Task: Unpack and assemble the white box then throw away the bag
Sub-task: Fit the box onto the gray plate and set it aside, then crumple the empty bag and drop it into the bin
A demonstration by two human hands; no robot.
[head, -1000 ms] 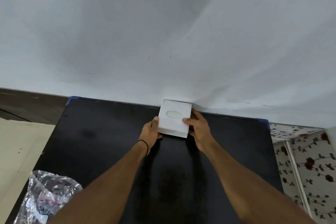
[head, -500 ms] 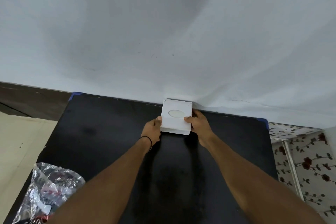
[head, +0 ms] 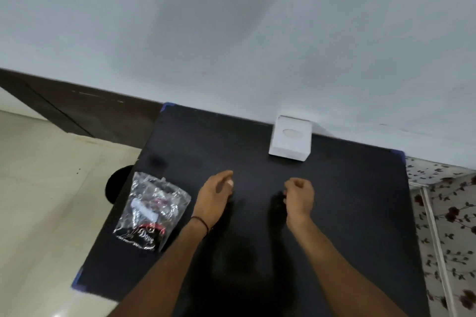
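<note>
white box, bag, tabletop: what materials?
White box: looks like matte white cardboard, with crisp folded edges, no glare, and an oval window on top that may be film.
Bag: clear thin plastic, glossy, crinkled with bright highlights and printed red and black at the bottom.
Tabletop: black matte sheet or board, with blue tape at the corners; the base material is unclear.

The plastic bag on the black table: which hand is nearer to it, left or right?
Left. The left hand is just to the right of the plastic bag, not touching it. The right hand is farther right, beyond the left hand.
</note>
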